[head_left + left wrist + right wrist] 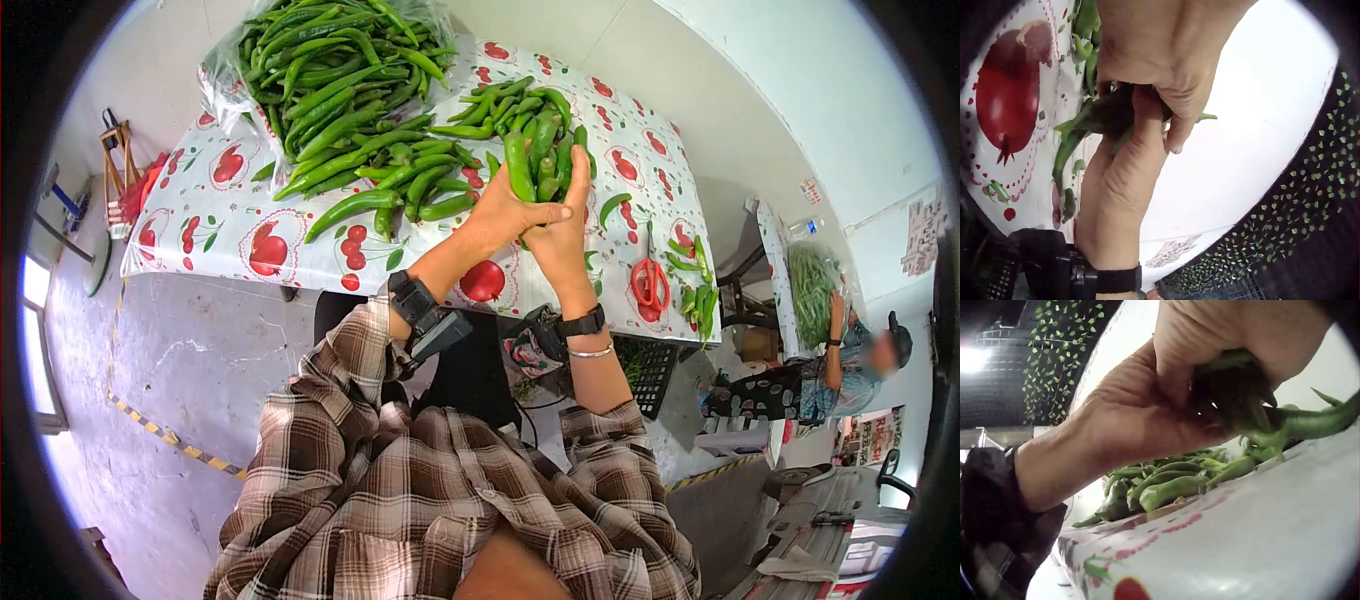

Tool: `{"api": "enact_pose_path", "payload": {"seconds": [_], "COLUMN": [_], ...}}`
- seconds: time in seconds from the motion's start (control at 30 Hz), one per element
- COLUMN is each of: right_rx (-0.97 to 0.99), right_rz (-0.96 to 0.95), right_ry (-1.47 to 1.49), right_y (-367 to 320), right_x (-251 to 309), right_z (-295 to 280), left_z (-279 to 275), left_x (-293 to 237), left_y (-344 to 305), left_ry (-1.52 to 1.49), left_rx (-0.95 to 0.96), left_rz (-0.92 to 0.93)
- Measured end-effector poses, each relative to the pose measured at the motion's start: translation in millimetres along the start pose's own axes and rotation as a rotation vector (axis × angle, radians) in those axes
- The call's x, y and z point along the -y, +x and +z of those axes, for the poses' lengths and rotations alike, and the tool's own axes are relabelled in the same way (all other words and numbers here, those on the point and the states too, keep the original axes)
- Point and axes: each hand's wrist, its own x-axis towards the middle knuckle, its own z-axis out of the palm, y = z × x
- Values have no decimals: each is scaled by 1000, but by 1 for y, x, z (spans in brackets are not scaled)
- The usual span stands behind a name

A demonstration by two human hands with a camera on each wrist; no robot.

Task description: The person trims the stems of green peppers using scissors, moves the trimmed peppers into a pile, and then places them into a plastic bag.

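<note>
Both forearms are stretched forward out of plaid sleeves (330, 400) and are brought together over the near edge of a table (210, 215), which is covered by a cloth printed with pomegranates. A bunch of green peppers (530, 165) is held upright between the two hands, just above the cloth and at the near end of a loose pile of peppers (400, 180) that is spilled from a clear bag (215, 88) farther back. The left hand (497, 215) is wrapped round the bunch from the left, with its thumb laid across towards the other hand. The right hand (562, 240) is set against the bunch from the right, palm turned inward, its fingers (578, 170) raised almost straight along the peppers. In the left wrist view the stems are seen clamped under the curled fingers of the left hand, with the right hand pressed up against them from below. In the right wrist view the right hand is seen cupped closely over the tops of the bunch, and the left hand is seen meeting it from the side. Red scissors (650, 283) are left lying on the cloth, well apart to the right of the hands.
</note>
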Motion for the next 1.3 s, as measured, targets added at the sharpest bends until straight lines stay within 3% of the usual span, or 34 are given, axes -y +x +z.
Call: {"api": "enact_pose_path", "payload": {"seconds": [0.23,0.33,0.53,0.6,0.93,1.0,1.03,1.1,1.23,1.3], "right_rx": [166,168,206,200,161,150,151,285,377,537], "right_rz": [101,157,197,311,409,495,494,286,237,-39], "right_ry": [53,179,494,783,1043,773,774,361,73,-14], "right_y": [-7,-5,-2,0,9,14,18,29,47,51], "right_x": [0,11,14,22,30,23,12,-1,-1,-12], "right_z": [1,0,2,-1,-22,-30,-34,-35,-26,-12], "left_z": [-8,-11,-18,-20,-23,-33,-36,-42,-45,-49], "left_x": [6,2,5,6,-14,-10,-11,-12,-15,-13], "left_y": [1,0,-2,-2,-8,-8,-10,-13,-18,-19], "left_ry": [-51,-170,-252,-230,-393,-477,-477,-571,-583,-582], "left_rx": [-31,-93,-220,-251,-263,-222,-223,-199,-146,-135], "left_rz": [-58,-170,-162,-165,-237,-245,-244,-266,-292,-310]}}
